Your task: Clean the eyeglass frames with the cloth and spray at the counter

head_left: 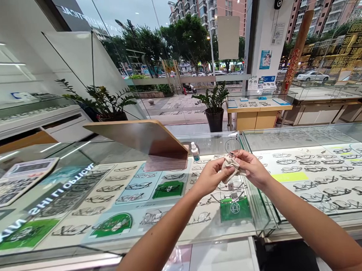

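Above the glass display counter, my two hands meet around a crumpled pale cloth. My left hand is closed, its thumb and fingers pinching the cloth from the left. From the other side my right hand is closed at the cloth and at the lower edge of a thin-rimmed pair of eyeglasses. One round lens stands up above the fingers; the other side of the frame is hidden by the cloth and hands. A small white bottle with a blue label stands just beyond my left hand.
Rows of eyeglasses lie under the counter glass. A wood-edged mirror or board tilts up on the left, near a calculator. Beyond are a potted plant, another display table and large street-facing windows.
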Demonstrator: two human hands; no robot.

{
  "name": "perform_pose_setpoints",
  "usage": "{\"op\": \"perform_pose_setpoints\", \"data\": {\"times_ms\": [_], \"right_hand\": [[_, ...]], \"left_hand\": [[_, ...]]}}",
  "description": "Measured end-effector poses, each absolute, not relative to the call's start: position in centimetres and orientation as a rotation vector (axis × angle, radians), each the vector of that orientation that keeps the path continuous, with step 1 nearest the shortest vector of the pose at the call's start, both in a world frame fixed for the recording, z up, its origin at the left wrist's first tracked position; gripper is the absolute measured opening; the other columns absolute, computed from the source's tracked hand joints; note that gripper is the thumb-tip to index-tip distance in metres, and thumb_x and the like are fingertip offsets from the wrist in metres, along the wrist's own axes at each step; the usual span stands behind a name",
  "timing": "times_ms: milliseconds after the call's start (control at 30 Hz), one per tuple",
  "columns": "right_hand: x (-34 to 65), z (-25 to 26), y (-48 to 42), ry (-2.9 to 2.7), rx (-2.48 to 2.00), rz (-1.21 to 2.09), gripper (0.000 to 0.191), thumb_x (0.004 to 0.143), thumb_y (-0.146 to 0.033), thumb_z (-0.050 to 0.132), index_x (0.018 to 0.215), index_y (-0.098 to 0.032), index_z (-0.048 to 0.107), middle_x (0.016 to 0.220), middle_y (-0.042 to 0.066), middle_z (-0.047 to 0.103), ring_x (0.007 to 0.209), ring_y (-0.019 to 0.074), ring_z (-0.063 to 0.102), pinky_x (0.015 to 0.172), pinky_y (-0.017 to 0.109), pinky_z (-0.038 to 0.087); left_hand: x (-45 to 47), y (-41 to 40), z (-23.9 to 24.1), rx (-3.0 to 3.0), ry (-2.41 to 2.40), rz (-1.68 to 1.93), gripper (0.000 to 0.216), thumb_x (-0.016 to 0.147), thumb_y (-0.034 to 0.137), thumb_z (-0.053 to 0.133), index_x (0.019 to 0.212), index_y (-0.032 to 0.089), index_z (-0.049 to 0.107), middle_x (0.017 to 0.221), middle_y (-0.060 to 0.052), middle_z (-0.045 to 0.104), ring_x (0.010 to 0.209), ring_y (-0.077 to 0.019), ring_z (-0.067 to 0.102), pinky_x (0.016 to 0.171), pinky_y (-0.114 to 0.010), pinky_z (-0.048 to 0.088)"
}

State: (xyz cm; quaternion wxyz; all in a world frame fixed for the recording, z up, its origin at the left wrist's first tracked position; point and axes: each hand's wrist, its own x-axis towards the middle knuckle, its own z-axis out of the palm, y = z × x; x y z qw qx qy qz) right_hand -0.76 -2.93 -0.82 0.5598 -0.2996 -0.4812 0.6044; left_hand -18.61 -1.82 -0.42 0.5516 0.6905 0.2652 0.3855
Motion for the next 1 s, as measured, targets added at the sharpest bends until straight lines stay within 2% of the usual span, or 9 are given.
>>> {"op": "perform_pose_setpoints", "data": {"times_ms": [133, 300, 367, 500, 600, 700, 833, 933, 1000], "right_hand": [[-0.9, -0.8, -3.0, -1.137, -0.708, 1.402, 0.035, 0.064, -0.049, 0.095, 0.082, -0.027, 0.074, 0.107, 0.001, 0.074, 0.093, 0.0185, 0.065, 0.083, 0.032, 0.052], [-1.0, -1.0, -2.7, -1.156, -0.663, 1.410, 0.036, 0.066, -0.050, 0.094, 0.083, -0.025, 0.074, 0.103, 0.002, 0.072, 0.091, 0.0169, 0.062, 0.084, 0.030, 0.050], [-1.0, -1.1, -2.7, -1.184, -0.648, 1.408, 0.037, 0.065, -0.050, 0.094, 0.083, -0.025, 0.074, 0.105, 0.002, 0.070, 0.087, 0.0158, 0.061, 0.078, 0.029, 0.049], [-1.1, -1.0, -2.8, -1.262, -0.640, 1.385, 0.035, 0.070, -0.052, 0.090, 0.083, -0.025, 0.073, 0.103, 0.002, 0.068, 0.076, 0.0138, 0.054, 0.066, 0.027, 0.044], [-0.9, -0.9, -2.8, -1.290, -0.648, 1.349, 0.034, 0.074, -0.054, 0.087, 0.083, -0.025, 0.072, 0.104, 0.003, 0.066, 0.085, 0.0167, 0.056, 0.075, 0.029, 0.046], [-0.6, -0.8, -2.7, -1.307, -0.684, 1.285, 0.035, 0.073, -0.054, 0.087, 0.081, -0.024, 0.071, 0.108, 0.003, 0.062, 0.102, 0.0207, 0.057, 0.091, 0.034, 0.046], [-0.5, -0.8, -2.5, -1.406, -0.743, 1.208, 0.035, 0.072, -0.054, 0.086, 0.077, -0.023, 0.070, 0.113, 0.005, 0.055, 0.117, 0.0245, 0.053, 0.104, 0.038, 0.040], [-0.6, -0.7, -2.6, -1.476, -0.814, 1.184, 0.035, 0.073, -0.054, 0.086, 0.074, -0.022, 0.069, 0.117, 0.006, 0.053, 0.123, 0.0260, 0.051, 0.110, 0.040, 0.035], [-0.7, -0.6, -2.7, -1.521, -0.845, 1.159, 0.035, 0.074, -0.053, 0.085, 0.074, -0.022, 0.069, 0.114, 0.005, 0.053, 0.120, 0.0257, 0.052, 0.111, 0.041, 0.033]], "left_hand": [[-18.4, -2.1, -0.7, 1.619, 0.621, 0.935, 0.050, 0.081, 0.059, 0.077, 0.102, 0.015, 0.062, 0.074, 0.002, 0.052, 0.061, -0.0103, 0.041, 0.057, -0.024, 0.033], [-18.1, -2.4, -1.4, 1.780, 0.713, 1.094, 0.051, 0.092, 0.063, 0.062, 0.107, 0.015, 0.064, 0.085, -0.003, 0.061, 0.074, -0.0149, 0.050, 0.068, -0.026, 0.040], [-17.9, -2.5, -1.6, 1.800, 0.738, 1.135, 0.055, 0.093, 0.069, 0.055, 0.103, 0.016, 0.062, 0.079, -0.001, 0.059, 0.070, -0.0146, 0.048, 0.065, -0.026, 0.039], [-17.9, -2.6, -1.4, 1.815, 0.786, 1.196, 0.063, 0.095, 0.078, 0.041, 0.076, 0.018, 0.054, 0.068, 0.000, 0.054, 0.064, -0.0138, 0.045, 0.063, -0.027, 0.039], [-18.3, -2.2, -1.1, 1.814, 0.835, 1.223, 0.067, 0.093, 0.081, 0.038, 0.068, 0.019, 0.049, 0.067, -0.001, 0.053, 0.065, -0.0150, 0.047, 0.063, -0.028, 0.040], [-18.8, -1.6, -0.6, 1.785, 0.893, 1.278, 0.071, 0.089, 0.086, 0.040, 0.070, 0.019, 0.054, 0.072, -0.004, 0.059, 0.070, -0.0172, 0.052, 0.067, -0.030, 0.045], [-19.3, -1.2, 0.1, 1.698, 0.896, 1.264, 0.077, 0.088, 0.087, 0.039, 0.089, 0.016, 0.069, 0.086, -0.008, 0.072, 0.086, -0.0241, 0.065, 0.081, -0.036, 0.053], [-19.5, -1.0, 0.0, 1.637, 0.926, 1.267, 0.079, 0.089, 0.086, 0.039, 0.101, 0.015, 0.072, 0.095, -0.010, 0.075, 0.097, -0.0270, 0.067, 0.090, -0.038, 0.053], [-19.6, -0.7, -0.6, 1.580, 0.919, 1.283, 0.077, 0.090, 0.084, 0.041, 0.108, 0.015, 0.072, 0.098, -0.010, 0.075, 0.101, -0.0271, 0.067, 0.093, -0.039, 0.052]]}}
